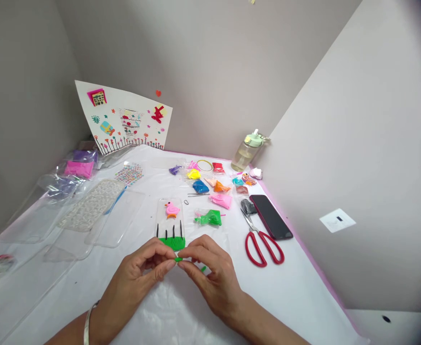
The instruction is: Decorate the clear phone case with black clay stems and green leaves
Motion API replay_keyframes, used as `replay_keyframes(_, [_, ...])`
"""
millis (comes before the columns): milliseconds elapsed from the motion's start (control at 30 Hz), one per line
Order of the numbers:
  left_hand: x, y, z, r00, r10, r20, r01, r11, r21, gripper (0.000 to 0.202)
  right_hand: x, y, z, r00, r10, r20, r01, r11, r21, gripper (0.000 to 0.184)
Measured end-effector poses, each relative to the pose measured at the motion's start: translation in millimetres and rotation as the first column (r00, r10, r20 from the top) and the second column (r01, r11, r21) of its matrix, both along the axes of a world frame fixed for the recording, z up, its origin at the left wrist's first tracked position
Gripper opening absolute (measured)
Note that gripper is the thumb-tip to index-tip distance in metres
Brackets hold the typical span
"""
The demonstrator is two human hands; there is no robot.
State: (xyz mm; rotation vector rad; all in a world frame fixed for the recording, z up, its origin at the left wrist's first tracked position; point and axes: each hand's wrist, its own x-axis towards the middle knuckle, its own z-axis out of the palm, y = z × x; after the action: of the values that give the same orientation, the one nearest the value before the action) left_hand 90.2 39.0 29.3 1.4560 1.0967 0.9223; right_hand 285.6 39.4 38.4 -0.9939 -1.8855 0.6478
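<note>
Between the fingertips of my left hand (pixel 146 268) and my right hand (pixel 208 266) is a small piece of green clay (pixel 178 259), pinched from both sides. Another bit of green clay (pixel 204 269) shows beside my right fingers. Just beyond my hands lies a clear phone case (pixel 163 216). On it are a pink clay duck (pixel 172 210), several thin black upright strips and a band of green clay grass (pixel 172 242) along the near end. An opened packet of green clay (pixel 210 218) rests to the right of the case.
Red-handled scissors (pixel 256 247) and a black phone (pixel 271 215) lie at right. Colourful clay packets (pixel 200 186) and a water bottle (pixel 246 152) stand farther back. Clear cases (pixel 119 223), a patterned case (pixel 91 203) and beads (pixel 129 173) are at left. A decorated sheet (pixel 124 117) leans on the wall.
</note>
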Motion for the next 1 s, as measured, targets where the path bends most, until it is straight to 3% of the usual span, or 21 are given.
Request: replay_keyframes(1000, [-0.2,4.3,2.9,0.996,-0.083,0.022,0.085,0.985,-0.152,0.024,1.0,-1.3,-1.1,0.999,0.025,0.028,-0.026,0.999,0.032,0.012])
